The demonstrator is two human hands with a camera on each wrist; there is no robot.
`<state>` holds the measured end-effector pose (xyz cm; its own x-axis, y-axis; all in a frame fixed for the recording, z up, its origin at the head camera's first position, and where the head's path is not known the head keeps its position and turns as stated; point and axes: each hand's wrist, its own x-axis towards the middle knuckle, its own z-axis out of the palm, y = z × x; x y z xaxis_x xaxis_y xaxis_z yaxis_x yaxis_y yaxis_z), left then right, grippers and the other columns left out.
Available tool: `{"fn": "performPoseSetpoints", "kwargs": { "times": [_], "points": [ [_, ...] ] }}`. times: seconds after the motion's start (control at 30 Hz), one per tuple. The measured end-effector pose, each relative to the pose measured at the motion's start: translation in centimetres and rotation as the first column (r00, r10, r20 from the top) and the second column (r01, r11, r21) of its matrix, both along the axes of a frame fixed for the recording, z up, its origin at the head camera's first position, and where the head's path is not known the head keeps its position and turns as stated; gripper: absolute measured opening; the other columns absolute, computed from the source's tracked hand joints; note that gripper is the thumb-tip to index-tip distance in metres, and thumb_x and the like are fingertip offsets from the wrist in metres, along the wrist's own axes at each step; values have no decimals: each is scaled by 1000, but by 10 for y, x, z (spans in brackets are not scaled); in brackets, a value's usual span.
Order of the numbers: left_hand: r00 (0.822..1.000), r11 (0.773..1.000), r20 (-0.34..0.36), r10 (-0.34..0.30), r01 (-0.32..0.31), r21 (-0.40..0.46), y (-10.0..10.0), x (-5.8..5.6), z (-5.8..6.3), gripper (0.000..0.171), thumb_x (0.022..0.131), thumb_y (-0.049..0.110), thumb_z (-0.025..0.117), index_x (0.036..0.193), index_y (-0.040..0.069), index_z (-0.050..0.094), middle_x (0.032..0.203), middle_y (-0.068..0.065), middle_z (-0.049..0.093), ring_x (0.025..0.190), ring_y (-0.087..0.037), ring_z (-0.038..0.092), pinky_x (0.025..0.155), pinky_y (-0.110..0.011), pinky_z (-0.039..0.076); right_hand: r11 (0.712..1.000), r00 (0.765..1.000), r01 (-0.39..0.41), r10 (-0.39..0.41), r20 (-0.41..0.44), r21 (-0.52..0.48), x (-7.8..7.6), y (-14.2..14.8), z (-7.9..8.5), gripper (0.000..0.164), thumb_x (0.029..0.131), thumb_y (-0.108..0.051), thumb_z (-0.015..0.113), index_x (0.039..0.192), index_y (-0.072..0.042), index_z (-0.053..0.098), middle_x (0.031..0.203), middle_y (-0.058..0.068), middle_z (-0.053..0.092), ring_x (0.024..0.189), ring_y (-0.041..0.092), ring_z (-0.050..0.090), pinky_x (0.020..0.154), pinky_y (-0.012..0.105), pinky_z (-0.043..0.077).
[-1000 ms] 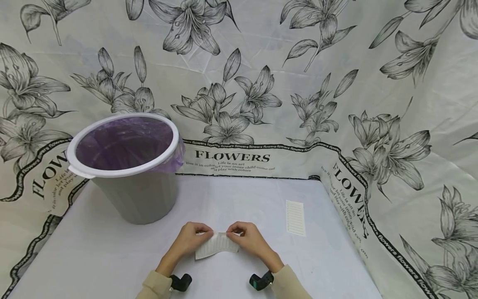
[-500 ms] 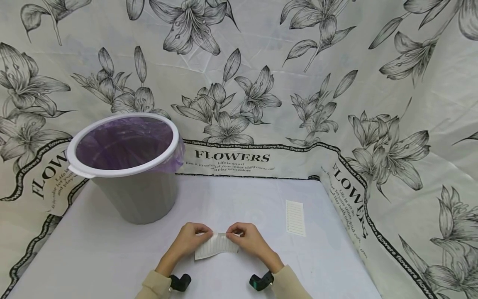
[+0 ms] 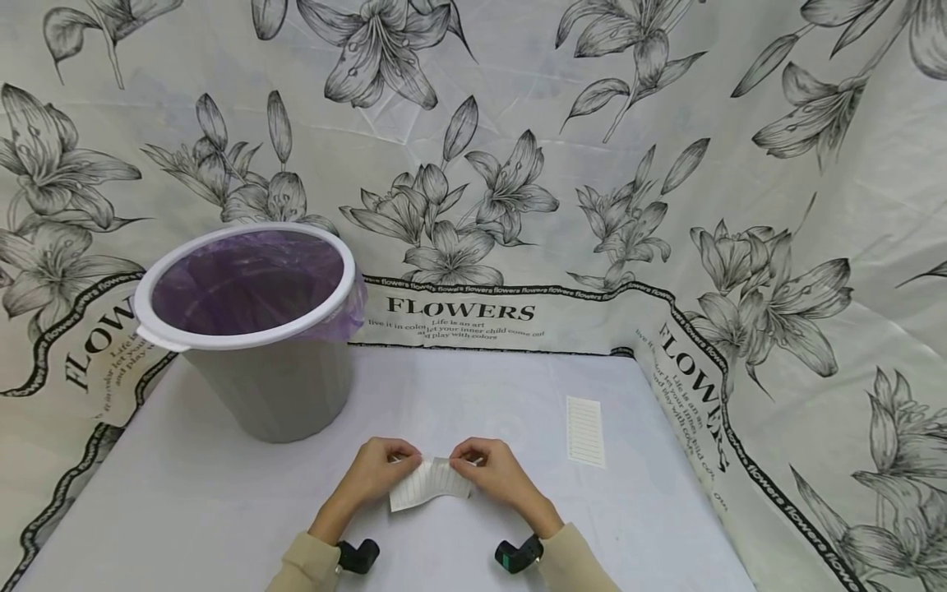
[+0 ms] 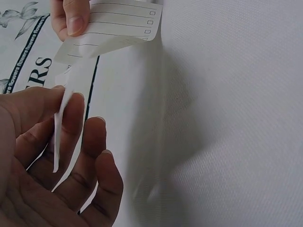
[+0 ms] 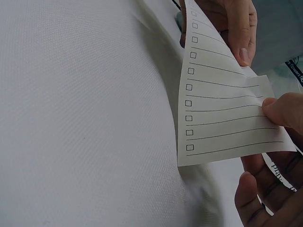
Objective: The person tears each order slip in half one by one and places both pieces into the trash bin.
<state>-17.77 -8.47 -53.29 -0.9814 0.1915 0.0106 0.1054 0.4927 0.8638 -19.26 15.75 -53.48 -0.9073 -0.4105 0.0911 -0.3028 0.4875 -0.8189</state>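
A white checklist sheet (image 3: 411,492), ruled with lines and small square boxes, is held between both hands a little above the table. My left hand (image 3: 375,471) pinches its far edge between thumb and index finger, left of the middle. Close by, my right hand (image 3: 491,471) pinches the same edge just to the right. Between the two pinches the edge looks uneven; I cannot tell whether it is torn or only bent. In the right wrist view the sheet (image 5: 222,109) bows, its boxes along the near side. The left wrist view has the sheet (image 4: 123,19) curling downward.
A second lined sheet (image 3: 585,432) lies flat on the white table (image 3: 473,395) to the right. At the back left stands a grey bin (image 3: 274,395) with a white rim and purple liner. Flower-printed cloth (image 3: 459,181) hangs behind and at the sides.
The sheet's lower corners have drawn slightly inward and upward, and it bows a little more. Both hands keep their pinch and have hardly moved.
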Motion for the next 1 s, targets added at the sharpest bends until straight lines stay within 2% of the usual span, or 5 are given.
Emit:
{"fn": "performPoseSetpoints", "kwargs": {
  "times": [0.5, 1.0],
  "points": [
    [1000, 1000, 11, 9, -9, 5, 0, 0, 1, 9, 95, 17, 72, 93, 11, 79, 92, -1, 76, 81, -12, 61, 67, -25, 48, 1000, 1000, 10, -10, -1, 1, 0, -1, 0, 9, 97, -21, 73, 96, -13, 76, 93, 0, 76, 86, 6, 65, 72, 21, 52],
    [1000, 999, 10, -2, 2, 37, -4, -1, -2, 11, 96, 15, 72, 93, 8, 78, 86, 0, 74, 74, -11, 61, 63, -22, 50, 999, 1000, -3, 4, 4, -47, -2, 2, -3, 9, 96, -19, 75, 97, -10, 76, 94, 3, 76, 85, 9, 67, 73, 23, 56]
  ]
}}
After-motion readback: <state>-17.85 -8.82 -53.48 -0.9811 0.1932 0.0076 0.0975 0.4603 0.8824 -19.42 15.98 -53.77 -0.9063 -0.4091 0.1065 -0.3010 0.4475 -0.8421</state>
